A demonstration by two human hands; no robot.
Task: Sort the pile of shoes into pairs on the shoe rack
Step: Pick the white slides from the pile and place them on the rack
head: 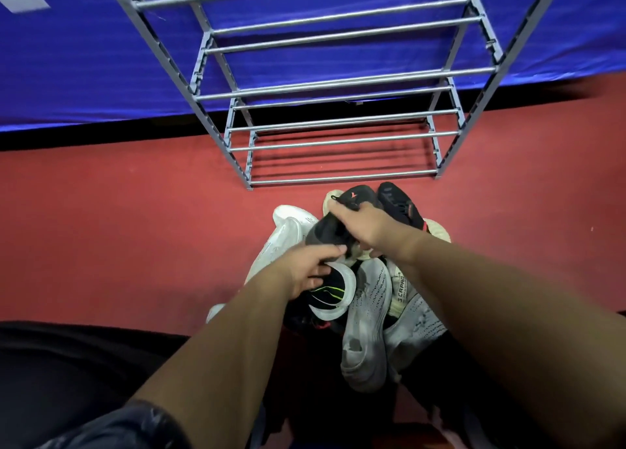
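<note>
A pile of shoes lies on the red floor in front of a grey metal shoe rack (338, 130) whose bars carry nothing. My right hand (364, 226) grips a black shoe (330, 230) at the top of the pile. My left hand (310, 270) is closed on the white rim of a black shoe with a green stripe (333, 294). Grey-white shoes (369, 320) lie sole-up below them. Another black shoe (398, 203) lies at the far right of the pile, and a white shoe (286, 231) sits on the left.
Behind the rack hangs a blue banner (84, 69) above a black strip. Red floor (118, 228) spreads left and right of the pile. A dark mass (67, 374) fills the lower left corner.
</note>
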